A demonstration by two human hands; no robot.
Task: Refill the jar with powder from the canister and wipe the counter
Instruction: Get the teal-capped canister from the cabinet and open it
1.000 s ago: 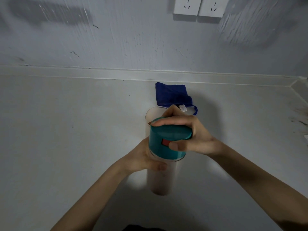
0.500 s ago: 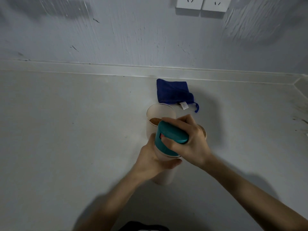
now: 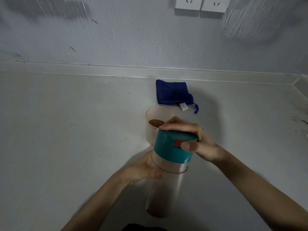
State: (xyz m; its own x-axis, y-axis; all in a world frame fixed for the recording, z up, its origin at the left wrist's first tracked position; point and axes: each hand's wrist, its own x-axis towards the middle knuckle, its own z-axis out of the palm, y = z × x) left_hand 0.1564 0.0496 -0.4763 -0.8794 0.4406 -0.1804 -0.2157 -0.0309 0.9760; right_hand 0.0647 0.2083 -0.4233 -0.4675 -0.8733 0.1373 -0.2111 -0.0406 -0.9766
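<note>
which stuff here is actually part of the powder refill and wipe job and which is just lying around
Part of the job:
- tall canister with teal lid, gripped by the left hand, right hand on the lid
- open jar with brown powder inside
- blue cloth on the counter

Just there:
- wall sockets

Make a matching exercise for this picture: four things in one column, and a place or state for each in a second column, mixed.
1. lid
2. cloth
3. open jar
4. sockets

a. on the wall
b. holds brown powder, no lid
c. gripped by the right hand
d. lies on the counter near the wall

Pairs: 1-c, 2-d, 3-b, 4-a
</note>
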